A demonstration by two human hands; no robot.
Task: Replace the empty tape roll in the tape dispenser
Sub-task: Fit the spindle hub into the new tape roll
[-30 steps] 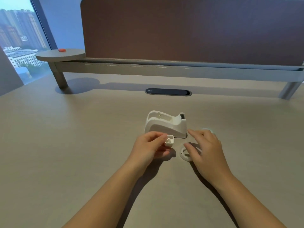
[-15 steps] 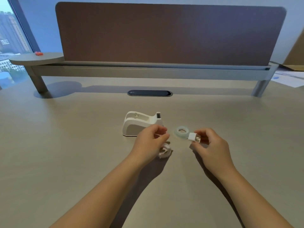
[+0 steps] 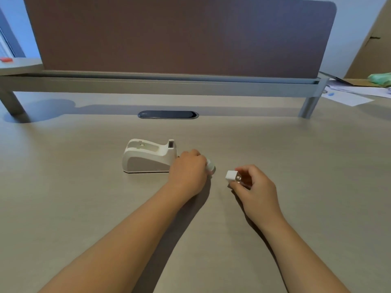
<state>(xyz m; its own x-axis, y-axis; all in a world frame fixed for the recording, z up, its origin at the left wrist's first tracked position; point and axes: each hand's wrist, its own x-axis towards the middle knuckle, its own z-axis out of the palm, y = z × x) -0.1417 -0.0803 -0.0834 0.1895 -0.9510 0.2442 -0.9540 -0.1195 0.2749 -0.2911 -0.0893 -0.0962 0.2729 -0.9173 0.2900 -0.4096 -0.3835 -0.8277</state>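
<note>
**Head view: small plastic parts being handled beside the open dispenser**

Head camera is showing the right hand pinching a light, stiff white spindle block by its sides. Left hand is closing over a slippery tape roll, just right of the tape dispenser on the bench.

The light beige wood-grain desk carries a white plastic tape dispenser standing near its centre with an empty cradle. A dark oval cable grommet sits flush in the surface behind the dispenser. White paper sheets lie at the far right edge.
</note>
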